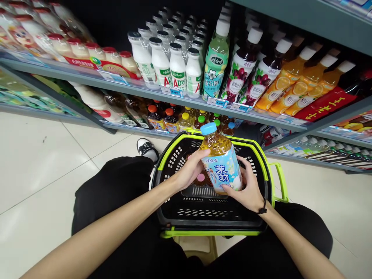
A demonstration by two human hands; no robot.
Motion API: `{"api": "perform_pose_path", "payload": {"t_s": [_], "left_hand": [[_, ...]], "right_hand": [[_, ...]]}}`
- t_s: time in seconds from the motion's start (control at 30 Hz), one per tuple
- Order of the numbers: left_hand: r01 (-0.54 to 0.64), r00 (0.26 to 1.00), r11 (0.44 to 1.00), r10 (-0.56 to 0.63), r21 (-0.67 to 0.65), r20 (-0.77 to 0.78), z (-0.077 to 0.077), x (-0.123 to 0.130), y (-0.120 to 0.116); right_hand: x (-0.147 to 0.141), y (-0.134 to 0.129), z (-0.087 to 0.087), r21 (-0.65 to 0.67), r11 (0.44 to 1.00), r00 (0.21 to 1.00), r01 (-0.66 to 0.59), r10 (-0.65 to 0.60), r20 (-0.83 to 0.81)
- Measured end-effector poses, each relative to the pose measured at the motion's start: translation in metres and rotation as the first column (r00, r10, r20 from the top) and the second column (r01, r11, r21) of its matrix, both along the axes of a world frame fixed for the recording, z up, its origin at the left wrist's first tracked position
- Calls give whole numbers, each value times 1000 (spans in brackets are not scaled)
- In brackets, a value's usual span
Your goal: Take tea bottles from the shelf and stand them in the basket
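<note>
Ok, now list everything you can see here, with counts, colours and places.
Blue-capped bottle: one, amber, centre
Basket: one, black and lime, beneath it
Pink-capped bottle: at least one, brown, inside the basket
Shelves: several, grey, ahead
Red-capped bottles: many, whitish, upper left
Dark-capped bottles: many, white, upper middle
Green bottle: one in front, green, beside those
Grape bottles: two in front, purple, right of green
Orange bottles: three in front, orange, further right
Red pack: one, red, right
Lower bottles: many, mixed, lower shelf
Floor: one, pale, below
Shoe: one, black-white, left of basket
Left hand: one, bare, holding bottle
Right hand: one, bare, holding bottle
</note>
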State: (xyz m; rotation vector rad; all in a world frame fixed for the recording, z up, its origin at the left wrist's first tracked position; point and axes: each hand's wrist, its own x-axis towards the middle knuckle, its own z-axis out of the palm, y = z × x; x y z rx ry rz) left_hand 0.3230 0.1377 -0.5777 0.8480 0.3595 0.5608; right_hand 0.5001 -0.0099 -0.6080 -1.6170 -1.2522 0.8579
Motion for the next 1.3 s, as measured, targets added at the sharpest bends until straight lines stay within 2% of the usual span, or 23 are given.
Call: {"api": "perform_pose_path", "payload": {"t_s": [0.17, 0.27, 0.37, 0.5, 0.6, 0.67, 0.73, 0.8, 0.87, 0.97, 1.1, 1.2, 1.3], "left_hand": [[-39, 998, 999, 38, 5, 45, 1, 0, 4], [-67, 997, 998, 67, -12, 32, -1, 0, 7], [-46, 999, 999, 47, -23, 9, -1, -1, 7], [-27, 999, 999, 26, -32, -29, 3, -5, 6], [-30, 999, 999, 29, -12, -33, 6, -7, 7], [-47, 999, 999, 48, 27, -20, 8, -9, 8], [-68, 998, 993, 69, 97, -3, 11, -10, 11], [-67, 998, 983, 70, 171, -9, 13, -12, 13], [-58, 997, 974, 69, 220, -45, 15, -14, 15], [-54, 995, 969, 73, 243, -66, 16, -17, 17], [-54, 988, 969, 87, 239, -128, 16, -21, 17], [-74, 977, 959, 125, 275, -173, 15, -22, 17], [-127, 969, 946, 182, 299, -166, 11, -21, 17]], "right_hand": [[7, 0, 3, 113, 991, 944, 66, -98, 316], [14, 2, 3, 198, 979, 888, 48, -133, 440], [23, 3, 1, 285, 958, 810, -8, -161, 563], [33, 4, 1, 341, 934, 739, -110, -152, 656], [35, 4, 5, 366, 922, 741, -126, -157, 652], [33, 4, 6, 352, 933, 786, -73, -163, 596], [30, 4, 6, 265, 964, 866, -5, -128, 483], [26, 5, 4, 138, 990, 958, 12, -51, 284], [22, 6, 1, 46, 999, 999, -23, 22, 31], [19, 10, -1, -23, 993, 957, -113, 103, -271], [21, 14, 0, -91, 959, 830, -267, 181, -527], [23, 16, -1, -131, 952, 765, -277, 136, -630], [23, 18, 1, -196, 955, 754, -222, 41, -655]]}}
